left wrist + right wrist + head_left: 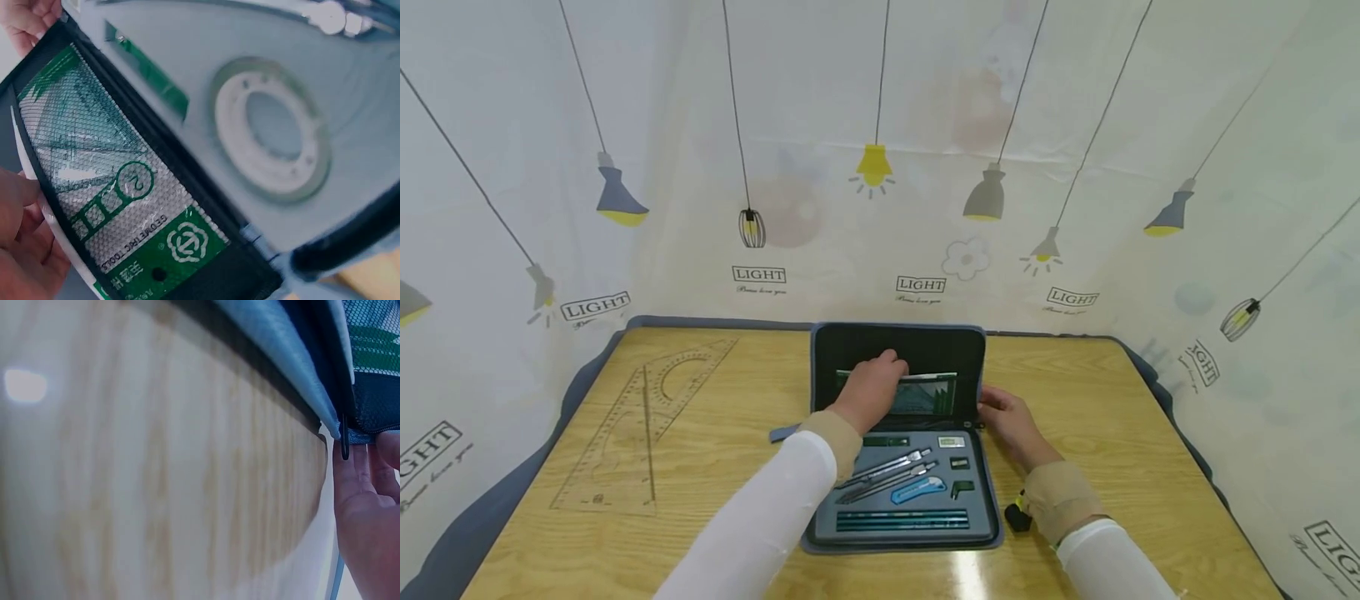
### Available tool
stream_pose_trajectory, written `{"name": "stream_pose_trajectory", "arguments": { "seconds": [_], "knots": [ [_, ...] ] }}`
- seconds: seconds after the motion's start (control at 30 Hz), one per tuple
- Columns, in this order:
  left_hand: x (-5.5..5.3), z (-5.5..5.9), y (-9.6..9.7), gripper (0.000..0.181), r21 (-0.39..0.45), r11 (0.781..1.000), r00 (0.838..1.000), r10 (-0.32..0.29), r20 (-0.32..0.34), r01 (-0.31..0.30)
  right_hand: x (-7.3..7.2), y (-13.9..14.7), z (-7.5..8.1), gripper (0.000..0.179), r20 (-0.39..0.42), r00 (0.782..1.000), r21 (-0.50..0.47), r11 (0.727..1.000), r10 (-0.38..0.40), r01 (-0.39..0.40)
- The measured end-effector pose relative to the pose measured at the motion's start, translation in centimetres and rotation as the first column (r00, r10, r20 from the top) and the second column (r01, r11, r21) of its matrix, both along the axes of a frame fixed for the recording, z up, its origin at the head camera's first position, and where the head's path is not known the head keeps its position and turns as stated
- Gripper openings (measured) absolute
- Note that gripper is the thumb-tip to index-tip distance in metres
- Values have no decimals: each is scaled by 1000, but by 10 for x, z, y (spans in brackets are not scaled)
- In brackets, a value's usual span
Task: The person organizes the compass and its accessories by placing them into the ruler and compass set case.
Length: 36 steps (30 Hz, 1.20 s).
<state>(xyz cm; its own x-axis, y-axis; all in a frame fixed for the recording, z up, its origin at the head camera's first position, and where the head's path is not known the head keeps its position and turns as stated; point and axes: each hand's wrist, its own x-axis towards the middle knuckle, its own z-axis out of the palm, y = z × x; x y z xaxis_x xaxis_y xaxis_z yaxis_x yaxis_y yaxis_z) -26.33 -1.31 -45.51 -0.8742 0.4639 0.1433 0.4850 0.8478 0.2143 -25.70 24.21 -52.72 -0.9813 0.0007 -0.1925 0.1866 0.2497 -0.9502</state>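
An open zip case stands on the table, its dark lid (898,346) raised at the back. In the lid's mesh pocket sits a green and white geometric tools packet (125,175). My left hand (871,387) pinches the packet's white top edge. My right hand (1009,425) grips the lid's lower right edge beside the hinge, thumb in front and fingers behind. The grey tray (857,502) carries dark green pencils (902,521), a blue utility knife (919,490), metal compasses (887,482), an eraser (951,442) and a sharpener (958,462). The left wrist view also shows a white ring (228,112).
Two clear set squares lie overlapping on the wooden table (1060,367) to the left, the larger one (650,433) nearer me. A small black and yellow object (1018,515) is by my right wrist. A lamp-printed curtain (835,283) surrounds the table's back and sides.
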Motion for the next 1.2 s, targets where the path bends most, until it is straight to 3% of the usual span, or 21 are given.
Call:
{"name": "stream_pose_trajectory", "arguments": {
  "seconds": [0.13, 0.33, 0.47, 0.63, 0.73, 0.8, 0.93, 1.07, 1.13, 1.2],
  "knots": [
    [0, -7, 1, 26, -74, 996, 997, 33, -75, -38, -1, -1, -1, 37, -29, 1000, -21, 1000, 1, -1],
    [4, -11, 1, 29, -30, 997, 989, 64, -136, -68, -2, -2, -2, 37, -26, 1000, -31, 1000, -5, 4],
    [7, -16, -2, 24, -3, 998, 981, 55, -185, -56, -3, -3, -1, 38, -15, 1000, -26, 1000, -3, 3],
    [12, -23, -11, 30, -15, 1000, 956, 19, -294, -24, -4, -5, 0, 38, 3, 1000, 2, 1000, -24, 24],
    [15, -26, -19, 38, -4, 1000, 954, -8, -299, 7, -4, -6, 0, 39, 1, 1000, 17, 999, -30, 30],
    [16, -27, -27, 41, 31, 999, 962, -21, -271, 31, -5, -7, -1, 39, 1, 999, 24, 999, -33, 33],
    [20, -26, -49, 40, 156, 986, 964, -7, -266, 50, -6, -7, -2, 39, 17, 999, 38, 999, -36, 35],
    [26, -24, -81, 42, 287, 957, 975, 93, -203, -32, -7, -6, -2, 41, 29, 999, 58, 998, -35, 34],
    [30, -23, -102, 44, 319, 941, 975, 167, -145, -114, -7, -6, -1, 41, 29, 999, 72, 997, -36, 34],
    [35, -23, -125, 47, 315, 923, 963, 258, -82, -221, -7, -6, -1, 42, 33, 999, 72, 997, -36, 34]
  ]
}}
